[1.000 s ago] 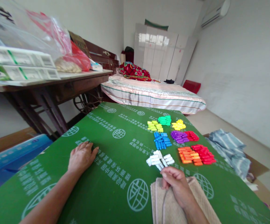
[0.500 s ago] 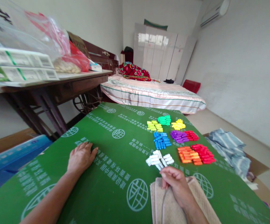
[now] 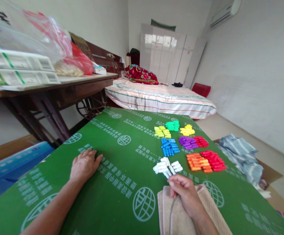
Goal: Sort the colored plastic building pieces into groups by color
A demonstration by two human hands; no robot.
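My left hand [image 3: 85, 165] lies palm down on the green board [image 3: 107, 202], its fingers stretched out and nothing in them. My right hand [image 3: 184, 191] is closed in a pinch above a folded beige cloth [image 3: 166, 209]. Its fingertips are at the near edge of a pile of small white cylinders [image 3: 165, 165]; whether one is between them I cannot make out. Beyond lie similar piles sorted by colour: blue [image 3: 170, 147], orange [image 3: 198, 162], red [image 3: 214, 160], purple [image 3: 188, 142], darker red [image 3: 202, 141], yellow-green [image 3: 162, 132], green [image 3: 172, 125] and yellow [image 3: 187, 130].
A bed [image 3: 161, 98] stands past the board's far edge. On the left is a table [image 3: 83, 81] with boxes [image 3: 21, 70] and plastic bags [image 3: 83, 60]. A blue box [image 3: 21, 166] sits low at left; striped fabric [image 3: 241, 160] lies on the right.
The view has shifted very slightly. Both hands and the coloured piles stay where they were.
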